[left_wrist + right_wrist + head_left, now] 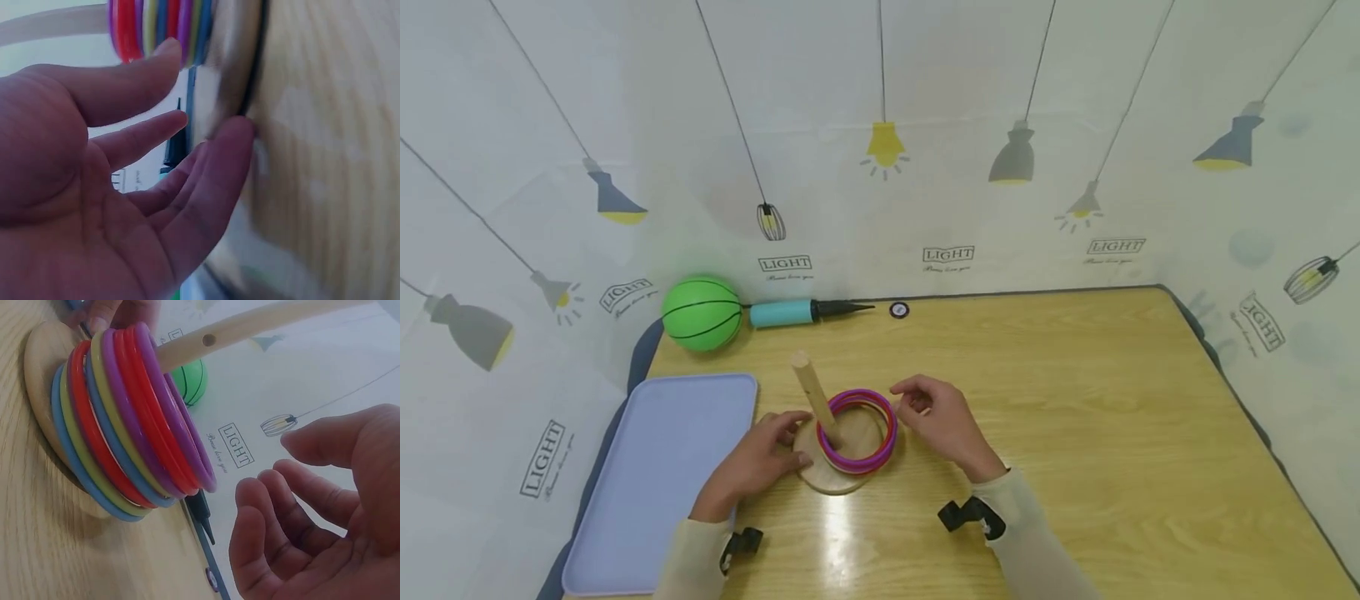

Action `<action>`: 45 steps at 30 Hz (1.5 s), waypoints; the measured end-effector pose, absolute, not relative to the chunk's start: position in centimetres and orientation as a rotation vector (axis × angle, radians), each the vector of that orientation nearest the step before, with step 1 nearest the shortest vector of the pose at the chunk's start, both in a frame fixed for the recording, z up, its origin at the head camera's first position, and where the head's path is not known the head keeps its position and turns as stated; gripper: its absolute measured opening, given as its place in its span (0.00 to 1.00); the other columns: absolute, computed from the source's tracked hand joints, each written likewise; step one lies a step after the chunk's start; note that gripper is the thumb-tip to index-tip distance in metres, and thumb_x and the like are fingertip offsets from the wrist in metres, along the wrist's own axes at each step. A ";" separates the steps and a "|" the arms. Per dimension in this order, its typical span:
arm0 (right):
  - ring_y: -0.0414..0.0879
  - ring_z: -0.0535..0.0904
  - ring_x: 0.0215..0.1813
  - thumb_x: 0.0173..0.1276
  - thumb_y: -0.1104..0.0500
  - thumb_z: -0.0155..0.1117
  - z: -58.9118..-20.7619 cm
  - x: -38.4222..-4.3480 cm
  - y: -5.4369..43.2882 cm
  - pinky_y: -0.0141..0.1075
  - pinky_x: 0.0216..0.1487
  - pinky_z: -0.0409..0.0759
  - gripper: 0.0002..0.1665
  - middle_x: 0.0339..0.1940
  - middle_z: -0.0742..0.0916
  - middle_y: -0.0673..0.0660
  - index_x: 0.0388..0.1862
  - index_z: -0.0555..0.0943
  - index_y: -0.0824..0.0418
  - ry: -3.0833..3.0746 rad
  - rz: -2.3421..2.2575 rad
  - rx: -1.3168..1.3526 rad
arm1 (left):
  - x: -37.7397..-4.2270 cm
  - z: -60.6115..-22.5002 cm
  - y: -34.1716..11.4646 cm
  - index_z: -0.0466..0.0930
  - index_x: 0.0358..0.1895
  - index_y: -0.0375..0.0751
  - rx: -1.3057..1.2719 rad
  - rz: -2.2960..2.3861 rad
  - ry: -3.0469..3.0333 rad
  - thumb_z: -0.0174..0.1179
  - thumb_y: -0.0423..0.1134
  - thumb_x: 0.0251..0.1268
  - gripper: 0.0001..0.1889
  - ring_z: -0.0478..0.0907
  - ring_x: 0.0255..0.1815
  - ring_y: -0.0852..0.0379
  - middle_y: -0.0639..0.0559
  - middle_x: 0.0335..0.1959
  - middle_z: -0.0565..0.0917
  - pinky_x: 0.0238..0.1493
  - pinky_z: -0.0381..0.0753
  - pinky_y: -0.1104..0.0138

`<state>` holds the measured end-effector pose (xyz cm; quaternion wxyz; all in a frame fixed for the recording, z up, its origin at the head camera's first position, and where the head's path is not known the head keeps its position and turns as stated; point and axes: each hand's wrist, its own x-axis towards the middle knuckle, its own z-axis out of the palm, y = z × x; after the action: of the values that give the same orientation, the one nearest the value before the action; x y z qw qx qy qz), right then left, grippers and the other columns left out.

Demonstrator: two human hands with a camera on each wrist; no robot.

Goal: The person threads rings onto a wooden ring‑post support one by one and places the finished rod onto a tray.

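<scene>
A round wooden base (825, 478) with an upright wooden peg (811, 387) stands on the table. Purple, red, yellow and blue rings (134, 425) are stacked around the peg, resting off-centre toward the right. At the base's left edge is my left hand (762, 454), its fingertips touching the rim and its thumb near the rings; in the left wrist view its fingers are loosely bent. My right hand (943, 419) hovers just right of the rings, apart from them, fingers loosely curled around nothing, as the right wrist view also shows.
A lavender tray (681, 467) lies at the left. Behind it sit a green ball (702, 313), a blue hand pump (782, 313) with a black nozzle, and a small round dark-rimmed disc (898, 310). Lamp-printed sheeting (947, 192) surrounds the wooden table (1112, 417).
</scene>
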<state>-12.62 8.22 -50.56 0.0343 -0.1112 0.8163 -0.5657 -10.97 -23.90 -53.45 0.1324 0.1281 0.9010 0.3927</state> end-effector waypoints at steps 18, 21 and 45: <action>0.59 0.86 0.58 0.75 0.57 0.71 -48.5 -11.2 4.6 0.47 0.57 0.87 0.22 0.60 0.88 0.66 0.64 0.83 0.62 2.284 -1.932 -0.676 | -9.7 -52.3 -30.6 0.75 0.72 0.40 0.023 1.218 2.813 0.69 0.38 0.73 0.27 0.82 0.60 0.43 0.39 0.59 0.83 0.62 0.83 0.48; 0.59 0.85 0.61 0.75 0.58 0.70 -48.8 -11.3 3.7 0.48 0.60 0.86 0.23 0.60 0.87 0.66 0.66 0.81 0.61 2.205 -1.981 -0.705 | -9.3 -52.3 -32.1 0.75 0.72 0.41 -0.068 1.201 2.839 0.69 0.41 0.73 0.28 0.80 0.62 0.42 0.38 0.60 0.83 0.62 0.82 0.47; 0.61 0.88 0.58 0.77 0.63 0.67 -49.0 -11.3 0.8 0.38 0.56 0.87 0.18 0.56 0.88 0.62 0.63 0.83 0.62 2.013 -2.056 -0.762 | -7.0 -52.5 -41.4 0.68 0.80 0.44 -0.900 1.192 2.872 0.62 0.38 0.78 0.30 0.66 0.80 0.36 0.37 0.79 0.70 0.75 0.69 0.42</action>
<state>-11.30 0.83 -49.02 0.0822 -0.2552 0.6740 -0.6884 -6.97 -41.35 -52.48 -0.0475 -0.2777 0.8862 0.3677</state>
